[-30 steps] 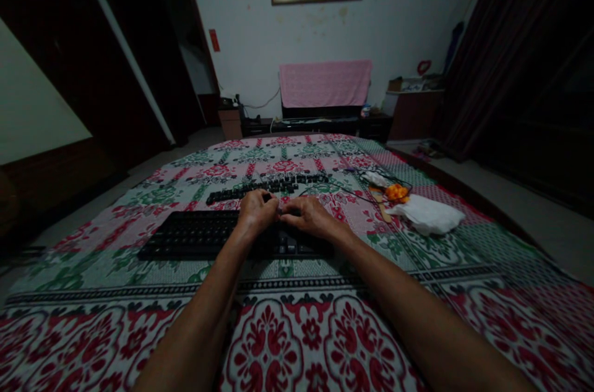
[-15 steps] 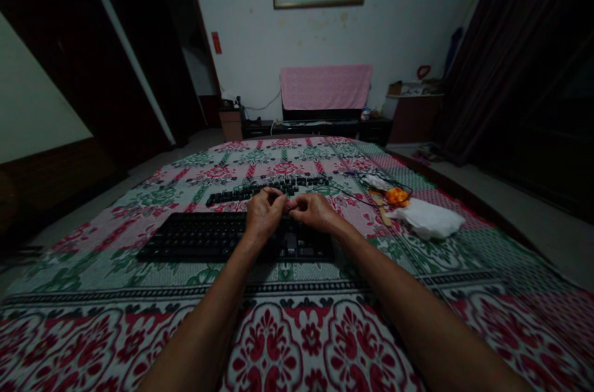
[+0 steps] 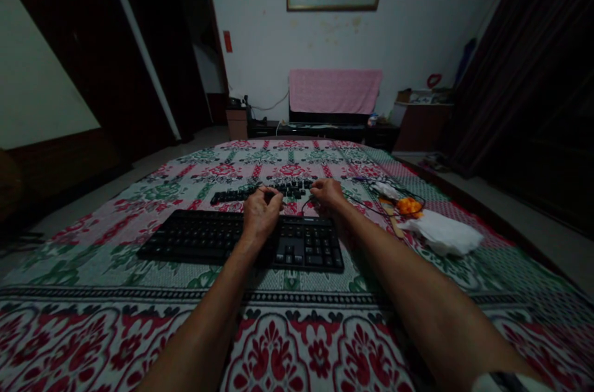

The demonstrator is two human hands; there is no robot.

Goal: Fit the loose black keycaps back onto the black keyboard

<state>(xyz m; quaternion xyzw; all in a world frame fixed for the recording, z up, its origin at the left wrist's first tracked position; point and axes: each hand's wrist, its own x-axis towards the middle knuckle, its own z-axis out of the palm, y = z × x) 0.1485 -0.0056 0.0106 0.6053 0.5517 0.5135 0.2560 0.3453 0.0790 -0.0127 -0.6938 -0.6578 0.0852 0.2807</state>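
A black keyboard [image 3: 199, 237] lies flat on the patterned bedspread, with loose black keycaps [image 3: 227, 196] set out in rows behind it. My left hand [image 3: 262, 213] is above the keyboard's back edge, thumb and fingers closed in a pinch; whatever they hold is too small and dark to make out. Over at the right end of the keycap rows, my right hand [image 3: 329, 193] reaches down with its fingertips pressed together at the keycaps. I cannot tell what is between those fingertips.
On the right lie a white tissue [image 3: 443, 232], an orange bundle [image 3: 409, 207], a flat wooden strip [image 3: 393, 222], another crumpled white piece [image 3: 386, 190] and a thin black cable [image 3: 364, 203]. The bed's right edge runs beyond them. A cabinet with a pink cloth [image 3: 334, 90] stands against the wall.
My hands were together above the keyboard; the right hand has moved away, right and forward, to the keycap rows. My left hand stays above the keyboard, still pinched. The view has shifted slightly.
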